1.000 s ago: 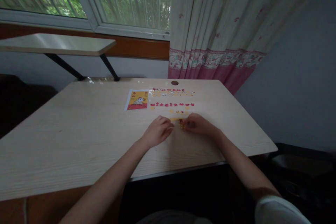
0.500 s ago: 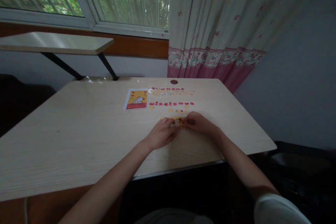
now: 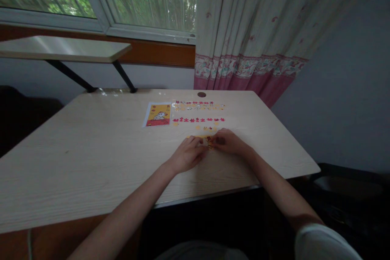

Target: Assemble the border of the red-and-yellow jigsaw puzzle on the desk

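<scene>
My left hand point(image 3: 189, 155) rests on the table with its fingers bent, thumb and fingertips at the left side of some joined yellow jigsaw pieces point(image 3: 210, 142) with dark red marks. From the right, my right hand point(image 3: 230, 142) pinches a jigsaw piece at the same spot, its fingertips close to the left thumb. A yellow strip of pieces point(image 3: 195, 136) shows just beyond the left fingers. Both hands partly hide the pieces between them, and their exact outline is too small to tell.
Beyond the hands lie a row of red jigsaw pieces point(image 3: 198, 120), several loose yellow pieces point(image 3: 198, 128) and mixed rows point(image 3: 199, 107). Left of them is a picture sheet point(image 3: 158, 114) with a white animal. A raised shelf point(image 3: 67, 48) stands at the back left, a curtain point(image 3: 243, 48) behind.
Both hands stay at the same pieces; the right fingers shift only very slightly. The rows and the picture sheet have not moved on the table.
</scene>
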Demonstrator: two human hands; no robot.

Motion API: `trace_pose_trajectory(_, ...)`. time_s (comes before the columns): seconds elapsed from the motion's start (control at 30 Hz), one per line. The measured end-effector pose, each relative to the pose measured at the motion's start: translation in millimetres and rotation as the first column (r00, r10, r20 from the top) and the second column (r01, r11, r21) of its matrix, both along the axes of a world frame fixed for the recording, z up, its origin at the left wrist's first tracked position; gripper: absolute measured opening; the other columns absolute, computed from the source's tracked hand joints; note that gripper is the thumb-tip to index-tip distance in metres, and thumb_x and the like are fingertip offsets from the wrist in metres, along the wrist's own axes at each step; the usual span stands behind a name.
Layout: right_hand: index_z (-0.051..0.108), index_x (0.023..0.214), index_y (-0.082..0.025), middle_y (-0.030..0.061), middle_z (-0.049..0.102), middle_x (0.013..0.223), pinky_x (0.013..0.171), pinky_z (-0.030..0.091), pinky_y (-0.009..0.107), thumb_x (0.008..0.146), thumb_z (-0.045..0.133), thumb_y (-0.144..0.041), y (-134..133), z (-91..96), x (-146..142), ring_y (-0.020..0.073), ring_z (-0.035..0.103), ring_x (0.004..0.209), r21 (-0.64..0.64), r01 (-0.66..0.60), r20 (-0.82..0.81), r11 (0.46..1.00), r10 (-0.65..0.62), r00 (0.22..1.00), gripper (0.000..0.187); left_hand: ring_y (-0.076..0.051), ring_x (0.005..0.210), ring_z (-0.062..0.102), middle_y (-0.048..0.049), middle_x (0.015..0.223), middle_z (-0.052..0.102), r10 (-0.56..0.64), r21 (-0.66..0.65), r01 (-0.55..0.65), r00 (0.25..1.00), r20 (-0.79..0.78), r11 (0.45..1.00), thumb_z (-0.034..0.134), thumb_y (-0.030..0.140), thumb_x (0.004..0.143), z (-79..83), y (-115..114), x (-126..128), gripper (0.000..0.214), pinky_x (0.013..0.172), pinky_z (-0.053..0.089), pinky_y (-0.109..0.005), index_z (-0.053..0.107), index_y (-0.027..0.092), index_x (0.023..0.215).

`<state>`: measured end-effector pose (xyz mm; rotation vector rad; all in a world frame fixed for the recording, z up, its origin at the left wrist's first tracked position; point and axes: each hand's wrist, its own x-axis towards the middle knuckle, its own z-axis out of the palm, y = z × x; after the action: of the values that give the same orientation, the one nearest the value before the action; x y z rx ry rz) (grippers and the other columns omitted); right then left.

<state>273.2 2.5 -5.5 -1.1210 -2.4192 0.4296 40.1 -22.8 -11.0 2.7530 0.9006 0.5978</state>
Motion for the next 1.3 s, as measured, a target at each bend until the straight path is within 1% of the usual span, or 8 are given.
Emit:
trace_pose_trajectory(0.2,0.066,0.083,-0.020,0.0007,0.064,0.074,0.069,0.039,0.026,0.075,0.065,-0.031,1,-1.4,-2,0.0132,0.054,0.069,-0.015,0.030,-0.001,0.999,-0.030,1.000,0.014,-0.024,0.098,0.047,-0.0094,0.106,0.052,0.003,-0.002,-0.003,1.000,0.002,1.000,0.050,0.025,0.085,0.4,1,1,0.026,0.085,0.040,-0.038,0.063,0.022,0.108)
trace_pose_trajectory(0.43,0.066,0.084,-0.019,0.0004,0.064,0.073,0.069,0.039,0.026,0.077,0.064,-0.032,0,2.1,-2,0.0131,0.054,0.070,-0.021,-0.003,-0.012,1.000,0.003,1.000,0.015,-0.024,0.099,0.046,-0.0097,0.107,0.052,0.000,-0.017,0.000,1.000,0.013,1.000,0.050,0.025,0.086,-0.6,1,-2,0.029,0.086,0.040,-0.038,0.059,0.022,0.114)
trace_pose_trajectory(0.53,0.067,0.086,-0.019,0.0011,0.064,0.075,0.072,0.040,0.027,0.079,0.062,-0.030,2,1.2,1,0.0131,0.054,0.071,-0.022,-0.029,-0.042,0.999,0.028,0.999,0.014,-0.024,0.098,0.047,-0.0101,0.108,0.053,0.042,-0.019,-0.041,0.999,0.028,0.999,0.048,0.028,0.087,3.9,8,-14,0.033,0.085,0.040,-0.038,0.055,0.021,0.119)
trace_pose_trajectory(0.67,0.067,0.089,-0.021,0.0021,0.066,0.082,0.078,0.041,0.029,0.083,0.058,-0.030,8,-4.6,7,0.0145,0.056,0.079,0.003,-0.019,-0.096,1.000,0.019,0.995,0.014,-0.023,0.096,0.048,-0.0091,0.104,0.055,0.157,-0.001,-0.157,0.987,0.023,0.988,0.045,0.031,0.089,8.3,23,-40,0.029,0.086,0.039,-0.039,0.059,0.021,0.113)
trace_pose_trajectory(0.8,0.066,0.097,-0.022,0.0028,0.065,0.086,0.079,0.041,0.031,0.080,0.063,-0.034,8,-6.9,7,0.0159,0.056,0.083,0.008,-0.014,-0.084,1.000,0.015,0.996,0.021,-0.025,0.097,0.048,-0.0093,0.105,0.054,0.200,0.003,-0.200,0.980,0.010,0.980,0.049,0.037,0.087,8.4,33,-59,0.033,0.086,0.039,-0.041,0.059,0.021,0.114)
trace_pose_trajectory(0.97,0.065,0.104,-0.020,0.0053,0.064,0.087,0.078,0.041,0.030,0.079,0.064,-0.034,5,-3.8,1,0.0165,0.054,0.082,-0.009,-0.042,0.012,0.999,0.042,0.999,0.028,-0.025,0.096,0.048,-0.0105,0.105,0.054,0.178,-0.036,-0.179,0.983,-0.036,0.983,0.054,0.040,0.083,5.4,34,-58,0.036,0.086,0.039,-0.040,0.061,0.019,0.112)
trace_pose_trajectory(1.17,0.066,0.104,-0.020,0.0063,0.063,0.088,0.078,0.041,0.031,0.081,0.062,-0.036,7,-7.0,2,0.0173,0.053,0.084,-0.001,-0.033,0.016,0.999,0.033,0.999,0.028,-0.025,0.096,0.048,-0.0096,0.106,0.054,0.195,-0.030,-0.196,0.980,-0.050,0.980,0.054,0.042,0.083,2.4,34,-56,0.036,0.086,0.039,-0.040,0.061,0.022,0.112)
trace_pose_trajectory(1.3,0.065,0.105,-0.022,0.0058,0.063,0.087,0.078,0.041,0.031,0.082,0.061,-0.036,9,-9.6,4,0.0167,0.054,0.083,0.002,-0.045,0.007,0.999,0.045,0.999,0.027,-0.025,0.096,0.048,-0.0100,0.105,0.054,0.193,-0.029,-0.194,0.980,-0.045,0.980,0.054,0.042,0.083,3.4,34,-56,0.037,0.086,0.039,-0.040,0.061,0.020,0.112)
